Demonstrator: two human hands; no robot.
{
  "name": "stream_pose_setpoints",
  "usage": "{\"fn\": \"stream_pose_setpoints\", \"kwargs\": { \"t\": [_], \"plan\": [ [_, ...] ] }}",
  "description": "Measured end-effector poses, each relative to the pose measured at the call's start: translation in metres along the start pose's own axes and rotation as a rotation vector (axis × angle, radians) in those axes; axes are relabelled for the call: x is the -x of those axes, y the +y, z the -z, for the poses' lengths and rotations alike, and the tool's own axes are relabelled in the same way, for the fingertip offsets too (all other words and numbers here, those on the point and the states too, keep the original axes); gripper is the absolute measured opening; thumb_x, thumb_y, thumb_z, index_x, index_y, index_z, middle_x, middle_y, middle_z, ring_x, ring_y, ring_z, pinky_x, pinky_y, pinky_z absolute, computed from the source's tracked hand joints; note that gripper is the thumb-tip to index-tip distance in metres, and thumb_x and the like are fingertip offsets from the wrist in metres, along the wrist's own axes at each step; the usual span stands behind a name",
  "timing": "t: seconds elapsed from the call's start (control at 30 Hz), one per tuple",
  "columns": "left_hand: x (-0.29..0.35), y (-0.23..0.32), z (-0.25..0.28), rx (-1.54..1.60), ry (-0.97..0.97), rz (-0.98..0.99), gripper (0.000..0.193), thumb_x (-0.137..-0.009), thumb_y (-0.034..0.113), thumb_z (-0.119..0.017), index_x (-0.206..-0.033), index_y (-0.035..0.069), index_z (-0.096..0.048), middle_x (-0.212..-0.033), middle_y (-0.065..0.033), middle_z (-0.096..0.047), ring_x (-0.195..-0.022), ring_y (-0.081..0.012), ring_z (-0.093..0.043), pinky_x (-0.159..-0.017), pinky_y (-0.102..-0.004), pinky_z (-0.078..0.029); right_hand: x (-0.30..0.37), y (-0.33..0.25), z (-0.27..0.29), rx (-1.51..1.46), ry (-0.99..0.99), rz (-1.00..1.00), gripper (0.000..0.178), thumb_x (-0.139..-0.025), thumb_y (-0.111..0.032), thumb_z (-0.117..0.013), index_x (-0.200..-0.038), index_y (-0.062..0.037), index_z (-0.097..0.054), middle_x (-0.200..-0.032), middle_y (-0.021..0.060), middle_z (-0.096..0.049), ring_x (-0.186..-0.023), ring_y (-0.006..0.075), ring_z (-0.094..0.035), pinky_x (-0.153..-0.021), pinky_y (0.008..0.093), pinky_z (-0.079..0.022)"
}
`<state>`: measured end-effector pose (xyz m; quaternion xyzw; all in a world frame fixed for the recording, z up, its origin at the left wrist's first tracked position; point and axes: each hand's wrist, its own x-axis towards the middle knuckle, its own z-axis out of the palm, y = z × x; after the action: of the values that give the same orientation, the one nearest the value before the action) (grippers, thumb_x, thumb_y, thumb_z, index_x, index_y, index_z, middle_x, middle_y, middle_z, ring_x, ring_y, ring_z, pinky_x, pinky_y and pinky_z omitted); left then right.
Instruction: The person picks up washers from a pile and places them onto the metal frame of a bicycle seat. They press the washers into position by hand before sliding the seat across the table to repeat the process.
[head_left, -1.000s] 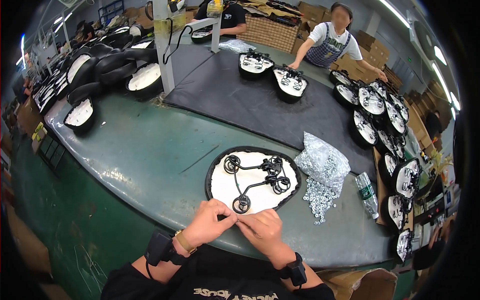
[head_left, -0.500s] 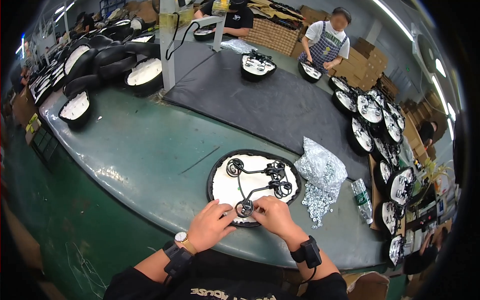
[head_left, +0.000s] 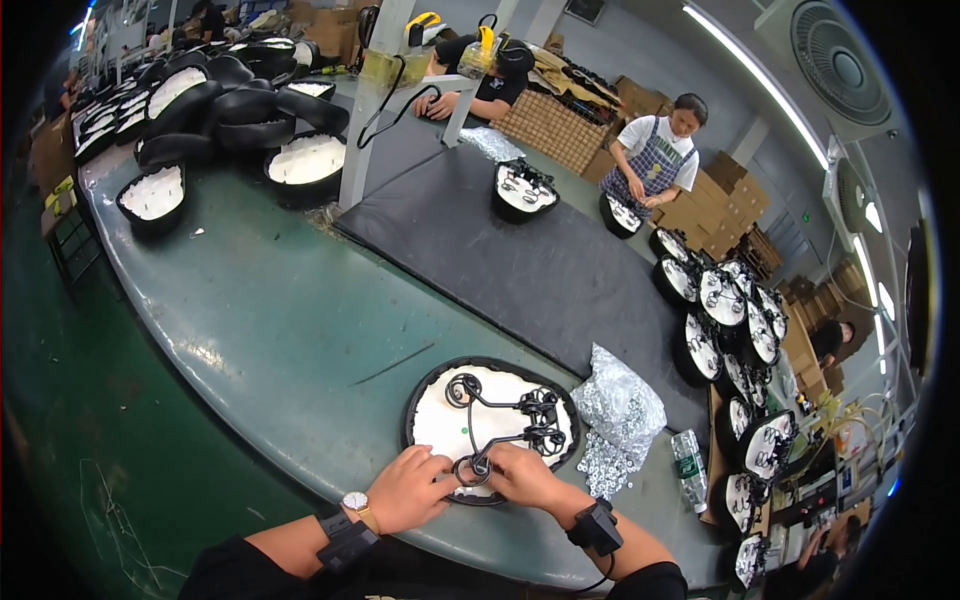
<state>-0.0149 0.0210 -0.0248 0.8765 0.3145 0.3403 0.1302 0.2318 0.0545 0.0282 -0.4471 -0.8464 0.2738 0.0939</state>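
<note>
Noted left hand (head_left: 415,487) and right hand (head_left: 527,476), both curled in at opposite sides of black coiled-wire loop (head_left: 470,472); cannot tell if pinching anything, with tips partly hidden. Traced loop to black bent-rod spring frame (head_left: 541,420) atop white-faced, black-rimmed, rounded seat pad (head_left: 492,424), lying on green bench (head_left: 280,330) near its edge. Judged light, stiff in the frame, somewhat yielding in the pad, perhaps slick on the black finish; best held by the pad's two sides. Logged rightward: clear plastic bag (head_left: 625,395), spilled silvery nuts (head_left: 612,466), clear bottle (head_left: 690,472).
</note>
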Motion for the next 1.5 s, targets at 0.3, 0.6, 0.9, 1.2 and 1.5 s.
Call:
{"fn": "stream_pose_setpoints", "kwargs": {
  "t": [0.3,0.6,0.9,1.2,1.5],
  "plan": [
    [-0.003,-0.002,0.008,-0.072,0.05,-0.04,0.052,-0.069,0.022,-0.086,-0.115,0.01,-0.067,-0.111,-0.008,-0.06,-0.101,-0.0305,-0.06,-0.105,-0.0474,-0.05,-0.005,-0.006,-0.01,-0.159,0.169,-0.102,0.017,-0.085,-0.012,-0.071,-0.1,-0.0051,-0.075,-0.088,0.0128,-0.071,-0.079,0.0311,-0.069,-0.071,0.0392,-0.055],
    [0.006,-0.001,0.001,-0.076,0.092,-0.058,0.055,-0.066,0.021,-0.088,-0.116,0.01,-0.067,-0.11,-0.0087,-0.061,-0.103,-0.0286,-0.062,-0.111,-0.0506,-0.048,-0.003,-0.007,-0.015,-0.194,0.152,-0.19,0.016,-0.083,-0.011,-0.072,-0.097,-0.0058,-0.075,-0.079,0.0097,-0.067,-0.071,0.0281,-0.066,-0.066,0.0375,-0.052],
    [0.001,0.005,0.001,-0.084,0.097,0.008,0.056,-0.066,0.018,-0.088,-0.118,0.01,-0.067,-0.113,-0.0086,-0.062,-0.105,-0.0291,-0.063,-0.112,-0.0537,-0.047,0.018,-0.006,0.003,-0.124,0.251,0.007,0.023,-0.085,-0.018,-0.079,-0.106,-0.0092,-0.079,-0.081,0.0071,-0.067,-0.073,0.0264,-0.065,-0.066,0.038,-0.053],
    [0.003,0.011,0.003,-0.13,0.067,0.058,0.049,-0.064,0.019,-0.088,-0.109,0.011,-0.07,-0.111,-0.0057,-0.063,-0.11,-0.0269,-0.063,-0.114,-0.0544,-0.043,0.026,-0.008,0.001,0.334,0.158,0.306,0.048,-0.093,-0.053,-0.067,-0.112,-0.0098,-0.072,-0.092,0.007,-0.057,-0.083,0.028,-0.057,-0.073,0.0406,-0.046],
    [0.005,0.047,-0.009,-0.266,0.109,0.293,0.06,-0.072,0.037,-0.087,-0.125,0.015,-0.068,-0.118,-0.0023,-0.059,-0.12,-0.0229,-0.054,-0.118,-0.0662,-0.024,0.034,-0.004,-0.014,0.401,0.234,0.353,0.048,-0.091,-0.054,-0.068,-0.112,-0.0115,-0.073,-0.089,0.004,-0.055,-0.081,0.0235,-0.055,-0.07,0.0381,-0.044]
  ]
}}
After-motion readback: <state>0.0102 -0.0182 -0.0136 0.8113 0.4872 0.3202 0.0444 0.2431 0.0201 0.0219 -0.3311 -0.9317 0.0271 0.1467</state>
